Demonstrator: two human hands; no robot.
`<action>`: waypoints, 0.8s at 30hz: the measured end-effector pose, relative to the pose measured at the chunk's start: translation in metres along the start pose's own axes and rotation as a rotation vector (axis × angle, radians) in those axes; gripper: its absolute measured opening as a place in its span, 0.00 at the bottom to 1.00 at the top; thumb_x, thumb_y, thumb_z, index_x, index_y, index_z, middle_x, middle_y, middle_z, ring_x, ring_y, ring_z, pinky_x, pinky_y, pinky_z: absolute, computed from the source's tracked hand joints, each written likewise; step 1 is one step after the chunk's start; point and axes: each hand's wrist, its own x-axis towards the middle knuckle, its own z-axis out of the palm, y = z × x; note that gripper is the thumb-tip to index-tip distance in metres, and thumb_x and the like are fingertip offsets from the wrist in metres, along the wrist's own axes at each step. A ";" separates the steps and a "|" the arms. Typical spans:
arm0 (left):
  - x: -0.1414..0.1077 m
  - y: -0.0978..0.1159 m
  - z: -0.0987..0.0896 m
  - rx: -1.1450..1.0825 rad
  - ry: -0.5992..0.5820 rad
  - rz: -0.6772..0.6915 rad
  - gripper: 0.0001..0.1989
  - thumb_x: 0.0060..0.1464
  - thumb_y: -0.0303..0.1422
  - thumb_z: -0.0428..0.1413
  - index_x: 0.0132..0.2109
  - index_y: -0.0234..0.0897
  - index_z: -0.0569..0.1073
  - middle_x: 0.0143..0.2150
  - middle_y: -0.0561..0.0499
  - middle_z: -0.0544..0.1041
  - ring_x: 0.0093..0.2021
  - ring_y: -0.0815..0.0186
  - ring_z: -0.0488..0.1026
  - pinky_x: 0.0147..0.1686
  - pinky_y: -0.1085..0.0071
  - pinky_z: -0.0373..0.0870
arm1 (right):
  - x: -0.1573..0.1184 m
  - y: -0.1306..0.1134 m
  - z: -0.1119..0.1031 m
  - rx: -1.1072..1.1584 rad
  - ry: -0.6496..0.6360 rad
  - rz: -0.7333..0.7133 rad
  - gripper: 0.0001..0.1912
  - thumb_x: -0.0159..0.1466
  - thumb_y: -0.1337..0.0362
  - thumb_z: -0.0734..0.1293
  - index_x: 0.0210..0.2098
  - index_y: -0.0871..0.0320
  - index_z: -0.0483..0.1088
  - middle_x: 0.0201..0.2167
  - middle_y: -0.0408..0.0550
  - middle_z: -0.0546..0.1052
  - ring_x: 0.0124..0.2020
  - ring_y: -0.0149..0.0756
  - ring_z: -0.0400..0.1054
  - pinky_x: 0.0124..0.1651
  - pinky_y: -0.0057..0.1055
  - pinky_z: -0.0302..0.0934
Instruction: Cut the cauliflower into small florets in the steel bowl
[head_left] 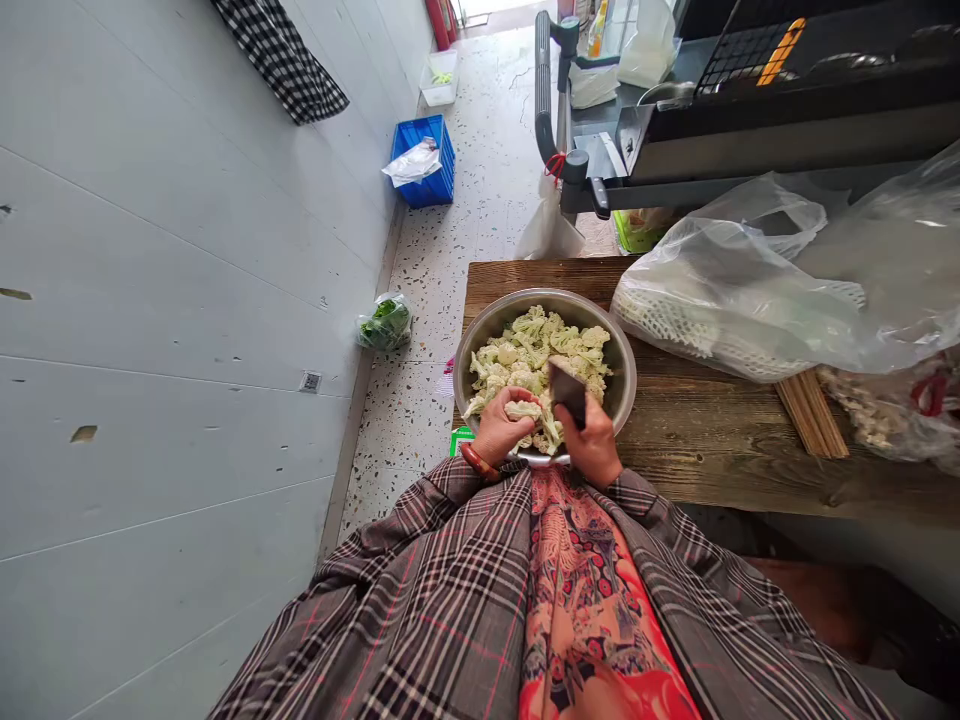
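A round metal bowl (627, 375) full of pale cauliflower florets (536, 345) stands on the wooden table. Over its near left part, my left hand (505, 428) has its fingers closed round a cauliflower piece (523, 410). My right hand (595, 440) grips a dark, broad-bladed knife (568, 392) above the near right part of the bowl. The blade points up and left over the florets, a little apart from the piece in my left hand.
Plastic bags with white netting (667, 318) and wooden chopsticks (812, 414) lie right of the bowl on the table (697, 440). A metal cart (574, 165) stands beyond. On the floor at left are bagged greens (386, 322) and a blue crate (435, 188).
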 end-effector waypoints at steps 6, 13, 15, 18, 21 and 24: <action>0.031 0.000 -0.032 -0.233 0.063 -0.049 0.17 0.46 0.37 0.59 0.43 0.34 0.71 0.38 0.48 0.77 0.35 0.67 0.74 0.40 0.69 0.69 | 0.020 0.022 -0.001 0.274 0.099 0.294 0.20 0.61 0.48 0.65 0.39 0.59 0.73 0.35 0.50 0.77 0.33 0.39 0.72 0.38 0.37 0.70; 0.118 0.015 -0.051 0.339 0.144 0.260 0.18 0.49 0.34 0.59 0.48 0.35 0.71 0.51 0.43 0.72 0.53 0.58 0.68 0.55 0.62 0.63 | 0.028 0.025 0.002 0.393 0.013 0.406 0.22 0.58 0.45 0.67 0.37 0.59 0.75 0.35 0.49 0.77 0.33 0.40 0.74 0.32 0.37 0.74; 0.143 0.014 -0.045 0.464 0.094 0.345 0.16 0.51 0.32 0.58 0.48 0.34 0.72 0.52 0.41 0.71 0.55 0.57 0.67 0.58 0.61 0.60 | 0.031 0.023 -0.001 0.425 0.073 0.445 0.24 0.57 0.45 0.67 0.40 0.59 0.75 0.37 0.51 0.78 0.36 0.41 0.74 0.33 0.38 0.74; 0.175 0.008 -0.030 0.643 -0.002 0.369 0.15 0.52 0.32 0.57 0.47 0.33 0.72 0.51 0.40 0.72 0.53 0.56 0.67 0.56 0.59 0.60 | 0.037 0.018 -0.007 0.472 0.112 0.515 0.27 0.57 0.44 0.67 0.44 0.60 0.74 0.42 0.54 0.78 0.39 0.43 0.75 0.33 0.37 0.75; 0.198 0.003 -0.011 0.860 -0.079 0.332 0.16 0.50 0.34 0.59 0.46 0.34 0.73 0.50 0.38 0.72 0.52 0.51 0.66 0.54 0.56 0.60 | 0.042 0.012 -0.013 0.520 0.083 0.580 0.29 0.58 0.43 0.66 0.46 0.61 0.72 0.44 0.56 0.78 0.39 0.44 0.76 0.32 0.37 0.75; 0.212 -0.001 0.002 1.013 -0.126 0.282 0.17 0.48 0.36 0.61 0.46 0.34 0.73 0.47 0.37 0.73 0.50 0.49 0.67 0.50 0.55 0.61 | 0.045 0.006 -0.015 0.583 0.041 0.640 0.31 0.59 0.42 0.65 0.51 0.59 0.70 0.46 0.56 0.78 0.36 0.44 0.77 0.30 0.36 0.74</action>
